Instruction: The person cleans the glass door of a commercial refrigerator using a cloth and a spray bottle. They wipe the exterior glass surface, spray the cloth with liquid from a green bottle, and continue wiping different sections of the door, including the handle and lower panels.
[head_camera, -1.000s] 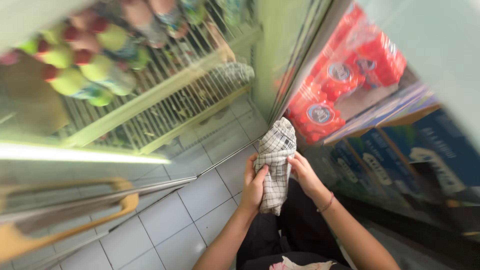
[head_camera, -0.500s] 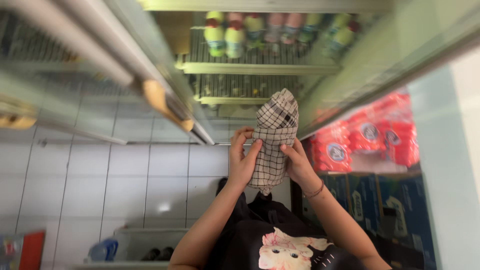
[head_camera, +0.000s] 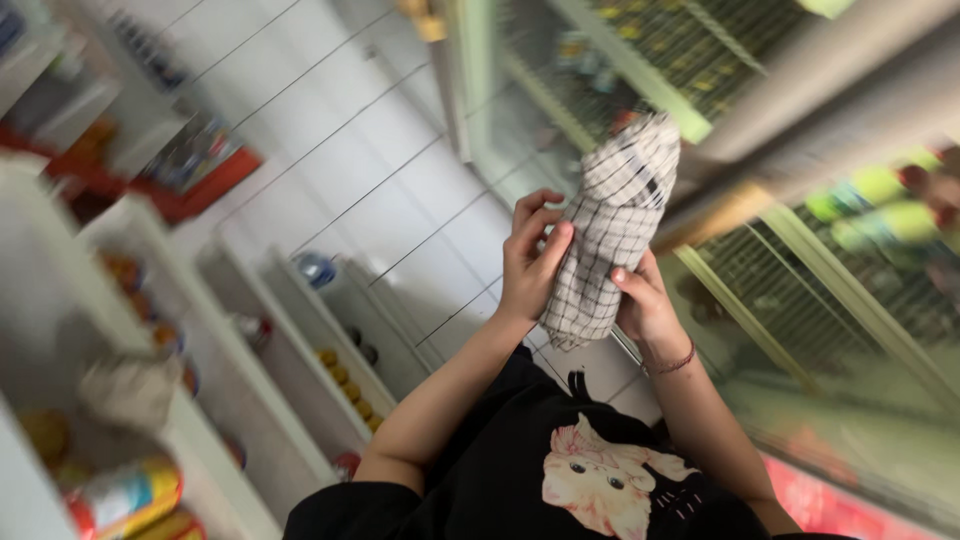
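While both hands are raised in front of the chest, a checked cloth (head_camera: 612, 230) — white with dark grid lines, bunched lengthwise — is held between them. The left hand (head_camera: 533, 258) grips its near edge, fingers curled and thumb pressed on the fabric; the right hand (head_camera: 648, 305), with a red bracelet (head_camera: 670, 364) at the wrist, clasps the other side. The cloth's top end reaches toward a glass cooler door (head_camera: 800, 200) — behind it, wire shelves with green bottles (head_camera: 870, 195). White tiled floor (head_camera: 330, 170) lies below.
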